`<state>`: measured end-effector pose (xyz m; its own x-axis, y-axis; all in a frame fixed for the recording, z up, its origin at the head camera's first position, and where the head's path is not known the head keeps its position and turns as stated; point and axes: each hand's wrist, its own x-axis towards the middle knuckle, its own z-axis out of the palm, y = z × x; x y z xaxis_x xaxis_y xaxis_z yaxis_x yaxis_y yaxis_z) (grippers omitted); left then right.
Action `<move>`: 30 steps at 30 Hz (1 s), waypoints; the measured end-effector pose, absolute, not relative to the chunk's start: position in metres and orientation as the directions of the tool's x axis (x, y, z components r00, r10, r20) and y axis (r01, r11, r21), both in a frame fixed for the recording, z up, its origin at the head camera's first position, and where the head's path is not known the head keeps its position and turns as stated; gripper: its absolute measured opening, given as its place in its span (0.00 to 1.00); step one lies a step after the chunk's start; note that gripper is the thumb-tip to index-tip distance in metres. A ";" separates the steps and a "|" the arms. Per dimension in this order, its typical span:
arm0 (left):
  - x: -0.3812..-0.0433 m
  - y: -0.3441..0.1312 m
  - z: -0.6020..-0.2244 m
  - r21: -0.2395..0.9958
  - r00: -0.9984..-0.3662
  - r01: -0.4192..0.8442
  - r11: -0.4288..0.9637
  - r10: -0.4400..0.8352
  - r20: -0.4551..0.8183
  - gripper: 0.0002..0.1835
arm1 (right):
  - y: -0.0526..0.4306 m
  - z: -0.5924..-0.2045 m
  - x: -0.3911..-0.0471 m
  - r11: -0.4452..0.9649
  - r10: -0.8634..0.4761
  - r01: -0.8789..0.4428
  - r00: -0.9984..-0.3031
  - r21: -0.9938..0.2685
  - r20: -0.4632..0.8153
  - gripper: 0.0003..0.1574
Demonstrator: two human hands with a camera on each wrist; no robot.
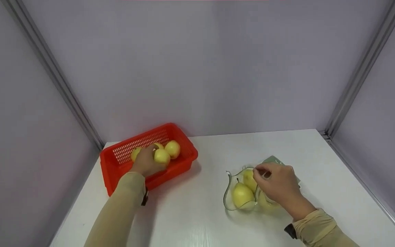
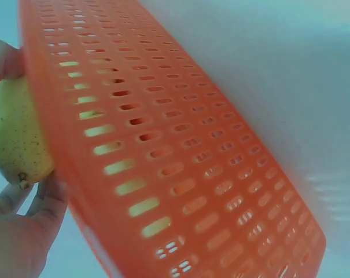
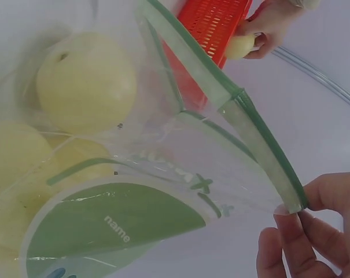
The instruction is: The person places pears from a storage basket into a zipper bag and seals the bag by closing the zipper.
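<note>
My left hand (image 1: pixel 146 162) is at the near side of the red plastic basket (image 1: pixel 106 171), its fingers curled round a yellow pear (image 2: pixel 15 130). In the left wrist view that pear overlaps the basket's rim, with its stem end downward. Other pears (image 1: pixel 172 149) lie inside the basket. On the right, my right hand (image 1: pixel 280 181) pinches the green-edged rim of a clear zip bag (image 3: pixel 261 150) between thumb and fingers. The bag's mouth stands apart in a loop. Several pears (image 1: pixel 243 195) are inside the bag, and a green printed label (image 3: pixel 117 226) shows on its side.
The basket stands at the back left of the white table (image 1: pixel 190 212), angled near the rear wall (image 1: pixel 211 68). Grey panels with metal corner rails (image 1: pixel 359 68) close in the sides. Bare tabletop lies between basket and bag.
</note>
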<state>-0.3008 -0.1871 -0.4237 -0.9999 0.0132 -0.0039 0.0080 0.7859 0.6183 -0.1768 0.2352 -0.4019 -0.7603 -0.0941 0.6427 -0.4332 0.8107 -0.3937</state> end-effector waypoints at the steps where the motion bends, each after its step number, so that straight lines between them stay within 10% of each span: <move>1: -0.300 -0.185 -0.421 0.621 -1.000 0.019 0.784 0.017 0.009 0.41 | 0.235 -0.402 -0.178 0.813 -0.088 -0.426 -0.764 -0.397 0.639 0.03; 30: -0.227 -0.039 -0.426 0.661 -0.896 0.444 0.605 0.275 0.349 0.36 | 0.232 -0.399 -0.190 0.818 -0.039 -0.373 -0.796 -0.439 0.603 0.04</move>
